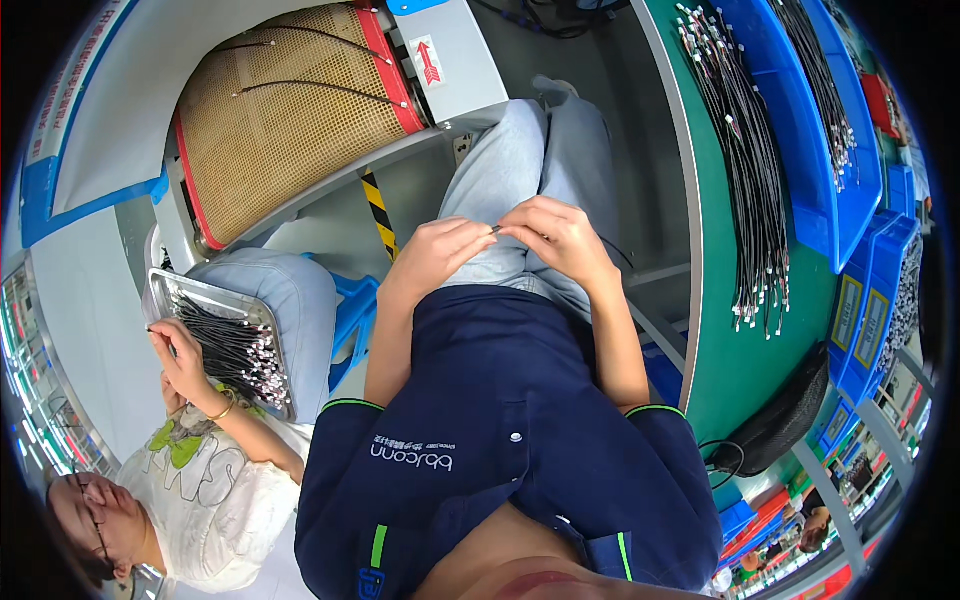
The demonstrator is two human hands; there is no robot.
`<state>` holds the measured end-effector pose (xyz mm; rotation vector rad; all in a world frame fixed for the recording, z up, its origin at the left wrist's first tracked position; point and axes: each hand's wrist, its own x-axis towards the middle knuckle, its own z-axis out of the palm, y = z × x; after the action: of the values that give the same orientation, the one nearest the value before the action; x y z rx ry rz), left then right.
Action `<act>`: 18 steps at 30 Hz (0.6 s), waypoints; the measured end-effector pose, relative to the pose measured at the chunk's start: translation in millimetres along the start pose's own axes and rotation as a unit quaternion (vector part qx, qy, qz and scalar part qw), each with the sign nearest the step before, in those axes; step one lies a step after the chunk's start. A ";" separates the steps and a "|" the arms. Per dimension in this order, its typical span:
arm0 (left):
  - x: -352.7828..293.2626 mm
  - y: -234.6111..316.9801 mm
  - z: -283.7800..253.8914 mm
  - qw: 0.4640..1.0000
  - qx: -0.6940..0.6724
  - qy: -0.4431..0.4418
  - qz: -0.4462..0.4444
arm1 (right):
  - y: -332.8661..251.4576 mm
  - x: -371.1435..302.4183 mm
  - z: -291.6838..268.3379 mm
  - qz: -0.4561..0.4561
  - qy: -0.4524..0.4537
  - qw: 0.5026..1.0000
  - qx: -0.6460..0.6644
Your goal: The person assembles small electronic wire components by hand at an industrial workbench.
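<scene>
Above my lap, my left hand [440,252] and my right hand [562,240] meet with pinched fingertips. Between them shows the dark end of a thin black cable [495,230], which both hands grip. What looks like its tail comes out past my right wrist. The fingers hide most of the cable, so I cannot see its connector. On the green table [720,365] to my right lies a long bundle of black cables [748,190] with white connectors at their ends.
At the far left is a conveyor with a tan mesh belt [290,130], carrying a few black cables. A co-worker sits left, a metal tray [283,385] of cables on their lap. Blue bins [815,200] and a black mesh bag [780,420] are on the right.
</scene>
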<state>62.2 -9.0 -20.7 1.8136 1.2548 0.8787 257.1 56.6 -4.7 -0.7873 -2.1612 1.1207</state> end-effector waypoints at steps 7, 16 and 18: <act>3.4 -1.5 3.1 0.985 0.141 0.066 0.073 | -0.9 0.5 1.0 0.053 -0.030 0.998 0.019; 5.3 -3.3 5.4 0.979 0.123 0.123 0.111 | -3.6 3.5 -2.3 0.080 -0.028 0.996 0.023; 5.7 -3.1 2.0 0.975 0.148 0.123 0.115 | 3.9 -0.2 -9.4 0.102 -0.028 0.994 0.034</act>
<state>64.1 -3.2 -23.6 2.1711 1.4077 1.1206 264.8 63.1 -3.5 -0.9745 -2.1118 1.3259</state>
